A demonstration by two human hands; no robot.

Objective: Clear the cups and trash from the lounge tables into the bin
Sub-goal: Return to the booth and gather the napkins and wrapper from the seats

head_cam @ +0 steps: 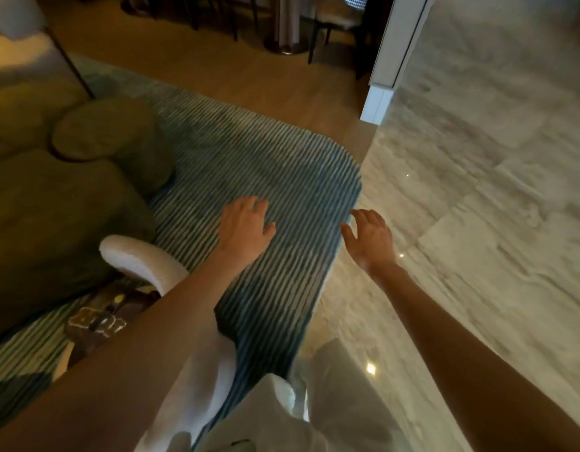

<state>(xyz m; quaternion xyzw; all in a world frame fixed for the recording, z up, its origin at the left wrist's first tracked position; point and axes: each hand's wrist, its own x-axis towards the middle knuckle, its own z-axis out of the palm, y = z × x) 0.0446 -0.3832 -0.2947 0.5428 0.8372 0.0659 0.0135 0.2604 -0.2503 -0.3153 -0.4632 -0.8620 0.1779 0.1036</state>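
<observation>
Both arms stretched forward, nothing held. Left hand (246, 225) palm down with fingers spread and loose over the striped rug (265, 177); right hand (370, 238) beside it, fingers relaxed and slightly apart, hovering at the rug's edge where the marble floor (477, 190) begins. No cup, no scrap of trash and no bin anywhere ahead of the fingertips or beneath them; only rug and bare floor there. Off to the left of the left fingers, an olive sofa (53, 223) with a round cushion (102, 132). Behind the left wrist, a white curved chair back (141, 259) and something dark with pale lettering (99, 321), possibly a bag, too blurred to name. Dining chairs and a table base (285, 44) far beyond the fingertips.

Likely between tables, looking for the next item. Expect cups to be light, thin-walled and easily crushed, maybe with dregs inside: best taken round the upper wall near the rim, kept upright. Napkins and wrappers soft and weightless, fine to pinch anywhere
</observation>
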